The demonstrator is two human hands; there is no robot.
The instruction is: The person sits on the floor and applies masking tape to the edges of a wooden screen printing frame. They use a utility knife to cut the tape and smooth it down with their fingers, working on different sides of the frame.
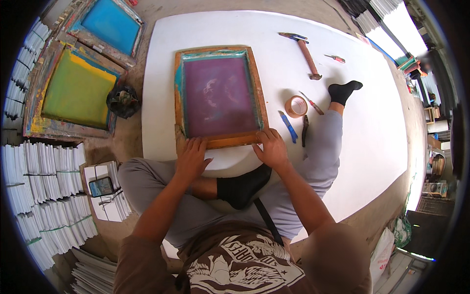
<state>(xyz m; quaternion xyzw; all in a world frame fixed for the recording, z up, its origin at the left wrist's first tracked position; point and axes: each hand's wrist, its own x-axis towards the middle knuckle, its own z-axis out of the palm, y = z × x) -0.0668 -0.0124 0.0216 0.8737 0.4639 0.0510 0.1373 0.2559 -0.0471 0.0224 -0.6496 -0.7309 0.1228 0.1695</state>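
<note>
A screen printing frame [225, 140] with a worn wooden border and purple mesh lies on a white sheet. At its near left corner, my left hand [192, 158] has its fingers hooked over the wood, thumb held out to the side. My right hand [272, 148] grips the near right corner, with its fingers on top and its thumb at the near edge. To the right of the frame lie a roll of brown tape [296, 106], a blue cutter knife [288, 127], a dark slim tool [305, 131] and a red-handled screwdriver [312, 103].
A hammer [308, 56] and a smaller screwdriver [336, 59] lie farther off on the white sheet [372, 132]. Leftward are blue [110, 27] and yellow-green [78, 90] screens, a black plastic bag [123, 101], bundled paper stacks [58, 215] and a phone [101, 186]. My legs surround the near side.
</note>
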